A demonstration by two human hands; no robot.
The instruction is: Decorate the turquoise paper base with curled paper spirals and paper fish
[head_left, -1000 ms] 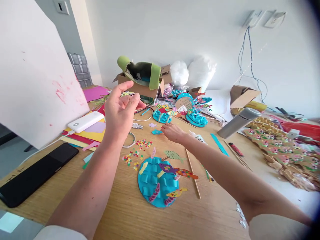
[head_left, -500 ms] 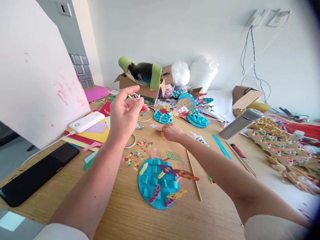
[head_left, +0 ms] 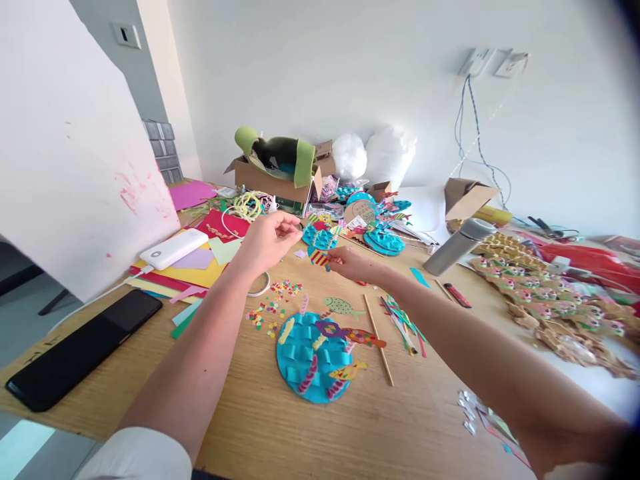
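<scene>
My left hand (head_left: 274,241) is raised over the table, fingers curled toward the thumb; anything between the tips is too small to make out. Between the thumb and fingers of my right hand (head_left: 350,263) is a paper fish (head_left: 319,257) with red and yellow stripes and blue fins. Nearer me lies a round blue woven disc (head_left: 297,365) bearing purple and yellow twisted pieces. A purple fish with an orange dotted tail (head_left: 331,329) and a yellow fish (head_left: 349,371) lie on it. Just behind the disc is a green dotted fish (head_left: 341,306). Confetti (head_left: 273,310) is scattered left of it.
A black phone (head_left: 83,347), white power bank (head_left: 174,248) and coloured papers (head_left: 200,259) lie at left. Wooden stick (head_left: 379,340), coloured strips (head_left: 404,321) and grey bottle (head_left: 461,245) are at right. Behind stand an open carton (head_left: 270,182) and more blue discs (head_left: 384,241).
The view has shifted slightly. My left hand is lower, its fingers closer together. My right hand has lifted a little, and the striped face of the fish now shows in it.
</scene>
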